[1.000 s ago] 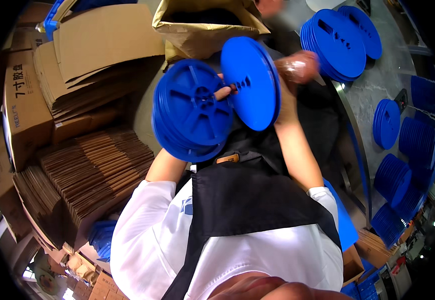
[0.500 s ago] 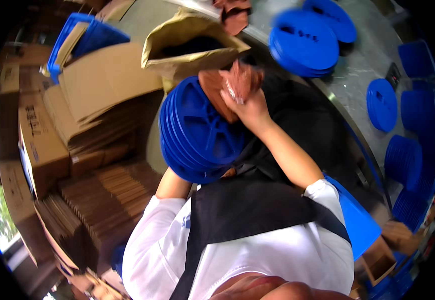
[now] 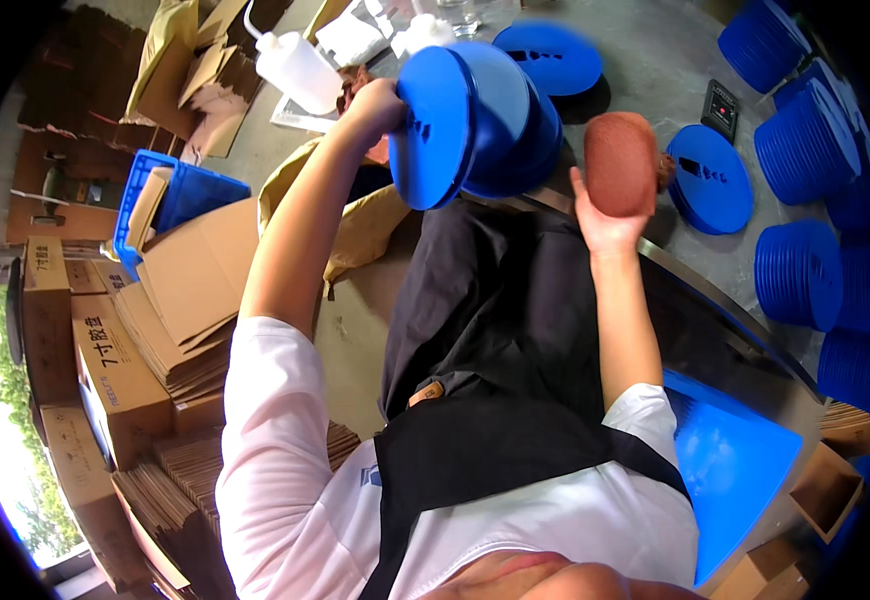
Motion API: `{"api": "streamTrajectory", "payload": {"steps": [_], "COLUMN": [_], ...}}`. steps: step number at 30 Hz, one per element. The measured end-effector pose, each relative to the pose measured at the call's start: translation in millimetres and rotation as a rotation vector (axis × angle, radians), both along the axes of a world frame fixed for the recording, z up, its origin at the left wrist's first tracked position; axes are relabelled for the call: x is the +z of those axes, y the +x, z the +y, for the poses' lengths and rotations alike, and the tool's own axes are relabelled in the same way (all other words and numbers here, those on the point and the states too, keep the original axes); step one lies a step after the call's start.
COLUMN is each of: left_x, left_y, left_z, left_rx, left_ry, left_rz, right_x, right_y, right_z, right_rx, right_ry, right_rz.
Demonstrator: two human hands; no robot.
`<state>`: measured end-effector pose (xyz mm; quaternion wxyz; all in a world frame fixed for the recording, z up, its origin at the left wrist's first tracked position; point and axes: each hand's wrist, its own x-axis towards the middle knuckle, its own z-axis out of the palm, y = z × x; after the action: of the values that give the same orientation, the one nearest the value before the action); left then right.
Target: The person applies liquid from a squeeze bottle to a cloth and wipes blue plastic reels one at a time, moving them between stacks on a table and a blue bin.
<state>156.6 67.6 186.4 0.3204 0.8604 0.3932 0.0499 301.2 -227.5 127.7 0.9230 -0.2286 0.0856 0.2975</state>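
Note:
At the upper middle my left hand (image 3: 377, 108) is closed on the left edge of a blue plastic reel (image 3: 429, 128). This reel stands on edge, tilted, its flat face with small dark slots showing. More blue reels (image 3: 515, 150) overlap behind its right side, slightly blurred. My right hand (image 3: 613, 232), to the right, holds a rounded reddish-brown pad (image 3: 621, 165), its thumb along the left side; most of the fingers are hidden behind the pad. A flat blue reel (image 3: 707, 182) lies on the grey table beside the pad, and another reel (image 3: 560, 55) lies farther back.
Stacks of blue reels (image 3: 797, 275) line the table's right side near a small black device (image 3: 721, 110). A white squeeze bottle (image 3: 297, 75) stands at the back left. Below my left hand is an open tan bag (image 3: 370, 230). Cardboard (image 3: 190, 290) and a blue crate (image 3: 190, 195) are left.
The reels have gone from my lap up to the table edge, with my left hand now visible on them. My right hand has moved right, off the reels, carrying the reddish-brown pad.

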Motion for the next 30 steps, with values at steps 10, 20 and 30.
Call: {"api": "streamTrajectory", "payload": {"steps": [10,20,30], "left_x": [36,109,-38], "left_y": [8,-6,207], "left_z": [-11,-67,-220], "left_rx": [-0.110,0.219,0.054], "left_ry": [-0.637,-0.675,-1.337], "left_rz": [-0.015,-0.663,-0.485], "right_x": [8,2,33], "right_y": [-7,41,146], "right_z": [48,-92,-157], "right_rx": [0.038,-0.041,-0.263], "right_ry": [0.185,0.257,-0.711], "right_rz": [-0.222,-0.759,-0.459]}}
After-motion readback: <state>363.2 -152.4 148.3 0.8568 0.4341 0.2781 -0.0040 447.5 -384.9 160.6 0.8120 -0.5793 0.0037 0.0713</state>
